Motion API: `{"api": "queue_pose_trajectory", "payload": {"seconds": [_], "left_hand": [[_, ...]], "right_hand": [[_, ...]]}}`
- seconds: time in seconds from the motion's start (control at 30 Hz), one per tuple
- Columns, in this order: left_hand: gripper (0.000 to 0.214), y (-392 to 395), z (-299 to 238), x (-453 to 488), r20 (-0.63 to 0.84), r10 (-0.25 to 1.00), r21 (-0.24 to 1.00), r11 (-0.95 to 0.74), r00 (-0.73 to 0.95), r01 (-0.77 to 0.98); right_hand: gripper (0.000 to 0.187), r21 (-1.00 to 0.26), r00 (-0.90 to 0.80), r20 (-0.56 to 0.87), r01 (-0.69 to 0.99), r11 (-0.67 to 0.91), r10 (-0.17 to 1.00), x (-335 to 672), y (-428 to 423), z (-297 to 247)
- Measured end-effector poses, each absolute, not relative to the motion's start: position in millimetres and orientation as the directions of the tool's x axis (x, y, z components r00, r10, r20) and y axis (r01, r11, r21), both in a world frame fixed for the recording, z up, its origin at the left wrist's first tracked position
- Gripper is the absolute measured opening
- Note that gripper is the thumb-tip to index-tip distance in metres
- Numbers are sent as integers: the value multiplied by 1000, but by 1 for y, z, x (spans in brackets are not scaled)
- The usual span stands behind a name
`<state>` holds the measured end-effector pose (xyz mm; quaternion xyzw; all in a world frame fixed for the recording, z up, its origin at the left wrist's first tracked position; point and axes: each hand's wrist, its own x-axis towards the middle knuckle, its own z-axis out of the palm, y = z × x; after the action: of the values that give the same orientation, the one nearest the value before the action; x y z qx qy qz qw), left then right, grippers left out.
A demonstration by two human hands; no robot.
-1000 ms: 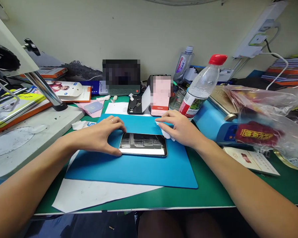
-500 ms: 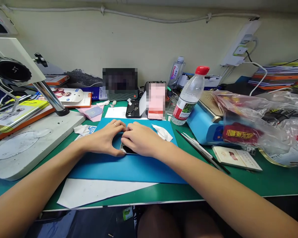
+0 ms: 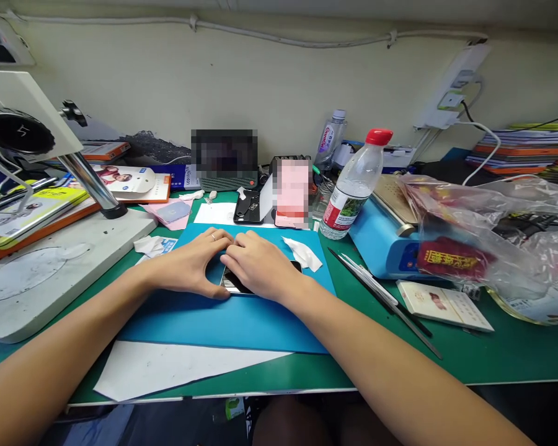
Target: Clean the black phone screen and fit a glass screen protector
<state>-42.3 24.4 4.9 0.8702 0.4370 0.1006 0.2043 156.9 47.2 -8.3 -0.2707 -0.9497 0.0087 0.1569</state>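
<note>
A smartphone [image 3: 234, 283] with a dark, glossy screen lies flat on a blue mat [image 3: 223, 319]. My left hand [image 3: 190, 260], wearing a ring, spans the phone's left end, thumb at the near edge and fingers at the far edge. Across the middle of the phone rests my right hand [image 3: 263, 263], its fingers curled down near the left fingertips. Whatever may be pinched under those fingers is hidden. A crumpled white tissue [image 3: 303, 254] lies on the mat just beyond the phone's right end.
Behind the mat stand a black phone case [image 3: 248, 207] and a propped-up phone [image 3: 292, 192]. To the right are a water bottle [image 3: 351, 189], thin tools [image 3: 381, 291], a blue device [image 3: 376, 241] and a cigarette pack [image 3: 444, 305]. A microscope stand base [image 3: 65, 266] occupies the left.
My right hand has shifted slightly over the phone, and the phone's right end now shows beyond it. The left hand keeps its place at the left end. The view has tilted a little.
</note>
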Motion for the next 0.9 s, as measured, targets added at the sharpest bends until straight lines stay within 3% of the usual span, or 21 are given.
{"api": "queue_pose_trajectory", "payload": {"seconds": [0.9], "left_hand": [[49, 22, 6, -38, -30, 815, 441, -508, 579, 739]], "right_hand": [[38, -126, -790, 308, 518, 846, 530, 159, 49, -18]]}}
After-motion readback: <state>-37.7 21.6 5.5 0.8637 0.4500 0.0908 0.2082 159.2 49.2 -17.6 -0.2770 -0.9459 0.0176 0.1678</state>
